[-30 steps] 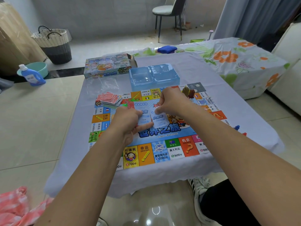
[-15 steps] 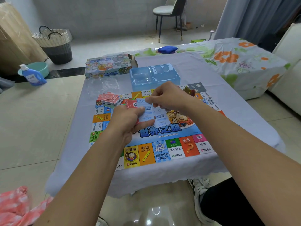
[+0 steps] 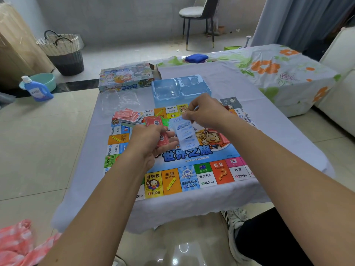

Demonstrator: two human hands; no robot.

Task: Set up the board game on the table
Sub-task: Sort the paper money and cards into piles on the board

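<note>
The colourful game board (image 3: 192,175) lies unfolded on the cloth-covered table (image 3: 269,135). Above its middle, my right hand (image 3: 206,112) pinches the top of a few pale blue paper notes (image 3: 185,134) that hang down. My left hand (image 3: 151,141) holds a small stack of red-backed cards (image 3: 162,140) just left of the notes. A loose pile of red cards (image 3: 127,116) rests on the board's far left corner.
A blue plastic tray insert (image 3: 180,89) and the game box (image 3: 126,76) stand at the table's far side, with clear plastic wrap (image 3: 119,100) beside them. A floral-covered table (image 3: 278,73) is to the right. A detergent bottle (image 3: 37,90) and a basket (image 3: 61,52) stand on the floor at left.
My right hand has lifted the blue notes up and away from my left hand, so they now hang free. My left hand stayed put with the red cards.
</note>
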